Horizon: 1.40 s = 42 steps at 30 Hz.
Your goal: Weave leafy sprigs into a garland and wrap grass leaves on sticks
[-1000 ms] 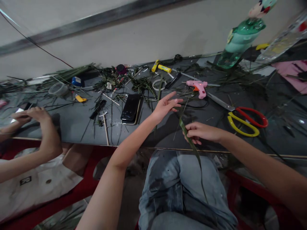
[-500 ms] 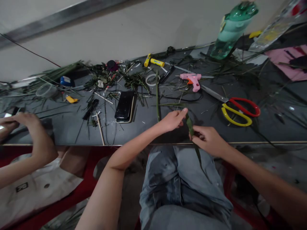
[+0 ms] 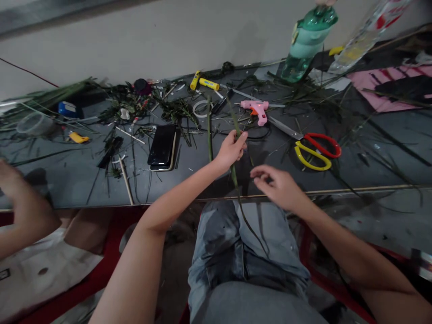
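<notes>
My left hand [image 3: 231,150] is closed round a long green leaf strip [image 3: 234,176]. One end of the strip points up past my fingers toward the back of the table, and its thin tail hangs over the table edge onto my jeans. To the right, my right hand [image 3: 274,183] hovers near the edge with its fingers curved and apart, nothing visible in them. Another green strip [image 3: 209,130] lies on the table just left of my left hand. Beyond my hands rest a pink glue gun [image 3: 257,110] and scissors [image 3: 312,153] with one red and one yellow handle.
Two stacked phones [image 3: 162,146] lie left of my arm, near a wooden stick [image 3: 126,181]. Yellow glue sticks [image 3: 209,83], a tape roll [image 3: 201,109] and leaf scraps are scattered behind. A green bottle [image 3: 305,42] stands back right. A co-worker's arm [image 3: 25,202] is at far left.
My right hand has let go of the leaf strip and moved apart from it. My left hand has raised the strip up and to the left. The whole view has shifted slightly.
</notes>
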Available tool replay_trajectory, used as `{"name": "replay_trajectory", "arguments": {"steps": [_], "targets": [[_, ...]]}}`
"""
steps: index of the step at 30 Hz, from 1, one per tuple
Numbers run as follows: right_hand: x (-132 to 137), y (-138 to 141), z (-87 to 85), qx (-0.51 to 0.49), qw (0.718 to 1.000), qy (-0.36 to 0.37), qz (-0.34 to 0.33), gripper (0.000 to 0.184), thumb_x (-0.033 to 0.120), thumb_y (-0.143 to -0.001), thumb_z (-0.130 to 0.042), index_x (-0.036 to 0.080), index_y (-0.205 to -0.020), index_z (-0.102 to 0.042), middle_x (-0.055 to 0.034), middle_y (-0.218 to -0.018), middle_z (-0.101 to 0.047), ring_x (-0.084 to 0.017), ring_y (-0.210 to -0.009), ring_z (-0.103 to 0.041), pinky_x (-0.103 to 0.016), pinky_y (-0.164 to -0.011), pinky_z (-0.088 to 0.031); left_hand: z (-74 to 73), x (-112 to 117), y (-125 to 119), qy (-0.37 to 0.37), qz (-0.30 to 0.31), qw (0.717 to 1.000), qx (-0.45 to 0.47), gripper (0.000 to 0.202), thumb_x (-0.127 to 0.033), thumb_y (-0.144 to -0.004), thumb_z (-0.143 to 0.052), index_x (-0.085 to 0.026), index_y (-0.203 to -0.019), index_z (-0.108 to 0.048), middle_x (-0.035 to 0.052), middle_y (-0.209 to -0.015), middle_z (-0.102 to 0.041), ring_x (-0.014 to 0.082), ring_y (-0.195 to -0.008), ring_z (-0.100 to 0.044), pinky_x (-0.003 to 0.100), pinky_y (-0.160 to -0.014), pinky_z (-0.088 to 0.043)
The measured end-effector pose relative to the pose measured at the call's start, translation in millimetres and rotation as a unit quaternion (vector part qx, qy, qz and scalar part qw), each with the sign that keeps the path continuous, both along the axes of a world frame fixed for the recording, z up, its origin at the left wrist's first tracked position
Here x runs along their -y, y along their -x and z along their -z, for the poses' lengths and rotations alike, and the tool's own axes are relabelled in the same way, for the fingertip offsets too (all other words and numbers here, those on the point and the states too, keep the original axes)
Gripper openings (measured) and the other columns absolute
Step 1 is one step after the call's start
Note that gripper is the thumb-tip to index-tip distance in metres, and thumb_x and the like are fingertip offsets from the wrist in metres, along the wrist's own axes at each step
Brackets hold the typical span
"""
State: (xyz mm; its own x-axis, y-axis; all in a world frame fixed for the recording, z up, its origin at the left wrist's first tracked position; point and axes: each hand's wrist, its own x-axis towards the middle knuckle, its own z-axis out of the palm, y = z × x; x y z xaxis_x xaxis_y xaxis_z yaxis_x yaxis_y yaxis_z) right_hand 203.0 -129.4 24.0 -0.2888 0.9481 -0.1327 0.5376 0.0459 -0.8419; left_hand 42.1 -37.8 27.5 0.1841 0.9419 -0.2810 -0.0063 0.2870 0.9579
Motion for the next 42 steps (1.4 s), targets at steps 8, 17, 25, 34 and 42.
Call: {"name": "replay_trajectory", "arguments": {"steps": [8, 17, 25, 34, 42], "targets": [[-106.9, 21.3, 9.6, -0.058, 0.984, -0.129, 0.111, 0.034, 0.046, -0.085, -0.065, 0.013, -0.080, -0.073, -0.0071, -0.075, -0.070, -0.015, -0.067, -0.060, -0.027, -0.063, -0.041, 19.1, 11.1, 7.7, -0.155, 0.069, 0.933, -0.318, 0.023, -0.035, -0.093, -0.067, -0.019, -0.081, -0.054, -0.0006, -0.064, -0.061, 0.0160, -0.064, -0.062, 0.027, -0.066, -0.045], [-120.4, 18.2, 8.2, -0.188, 0.980, -0.031, 0.066, 0.047, 0.059, -0.080, -0.075, 0.012, -0.087, -0.077, 0.0016, -0.052, -0.049, -0.007, -0.047, -0.037, -0.023, -0.047, -0.026, 25.5, -10.9, 25.2, -0.040, 0.117, 0.991, 0.050, 0.040, -0.052, -0.091, -0.066, -0.015, -0.076, -0.060, -0.0011, -0.067, -0.065, 0.0060, -0.056, -0.060, 0.017, -0.054, -0.047], [-121.4, 1.5, -14.3, -0.003, 0.993, -0.032, 0.114, 0.047, 0.054, -0.097, -0.054, 0.015, -0.102, -0.078, -0.0044, -0.063, -0.060, -0.012, -0.055, -0.048, -0.026, -0.054, -0.036, 41.3, -33.5, 24.9, -0.117, 0.111, 0.986, 0.046, 0.025, -0.036, -0.077, -0.081, -0.014, -0.073, -0.069, -0.0040, -0.061, -0.060, 0.0053, -0.053, -0.051, 0.020, -0.054, -0.043], [-91.0, -120.6, -8.4, 0.513, 0.856, -0.025, 0.058, 0.063, 0.029, -0.086, -0.069, 0.009, -0.143, -0.053, -0.0212, -0.131, -0.064, -0.030, -0.111, -0.063, -0.034, -0.080, -0.043, 65.5, -38.5, 35.4, -0.144, 0.081, 0.985, 0.046, 0.019, -0.018, -0.070, -0.079, -0.016, -0.076, -0.061, -0.0022, -0.071, -0.066, 0.0068, -0.062, -0.057, 0.021, -0.061, -0.046], [-109.3, -108.0, -24.7, 0.626, 0.774, 0.089, 0.035, 0.044, 0.037, -0.091, -0.062, 0.007, -0.123, -0.066, -0.0208, -0.115, -0.070, -0.032, -0.101, -0.067, -0.033, -0.066, -0.038, 59.0, -35.7, 40.9, -0.198, 0.058, 0.978, 0.025, 0.019, -0.035, -0.086, -0.071, -0.016, -0.084, -0.072, 0.0009, -0.071, -0.071, 0.0071, -0.057, -0.054, 0.021, -0.053, -0.042]]}}
